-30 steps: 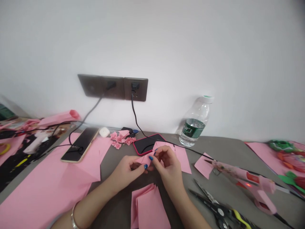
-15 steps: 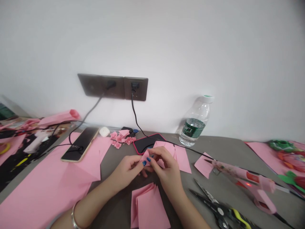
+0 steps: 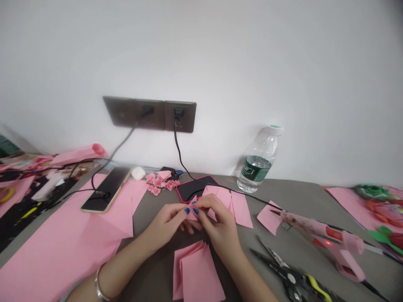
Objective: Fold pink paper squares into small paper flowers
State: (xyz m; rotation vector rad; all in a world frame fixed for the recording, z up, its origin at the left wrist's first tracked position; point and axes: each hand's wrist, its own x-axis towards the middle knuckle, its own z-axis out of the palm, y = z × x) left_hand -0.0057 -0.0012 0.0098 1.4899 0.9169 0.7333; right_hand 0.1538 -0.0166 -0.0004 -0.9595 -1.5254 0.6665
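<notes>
Pink folded paper piece (image 3: 193, 212): small, held just above the grey tabletop (image 3: 302, 201), narrow tip pointing far, toward a red-cased phone (image 3: 192, 189).
Left hand (image 3: 166, 222): reaches right, fingers with blue-painted nails closed in a tight pinch on the piece; silver bangle (image 3: 99, 282) on the wrist.
Right hand (image 3: 222, 230): curled over the piece, fingertips shut on it, beside the left fingers.
Near: stack of pink paper rectangles (image 3: 197, 272) below the hands, with room around it; black pliers with yellow grips (image 3: 291, 279) to the right.
Right: pink hot glue gun (image 3: 324, 233) just beside a loose pink paper square (image 3: 269, 218).
Left: wide pink paper sheet (image 3: 63, 256) under a gold-edged phone (image 3: 105, 191).
Far: small pink paper roses (image 3: 159, 183), clear plastic water bottle (image 3: 256, 161), brown wall sockets (image 3: 179, 117).
</notes>
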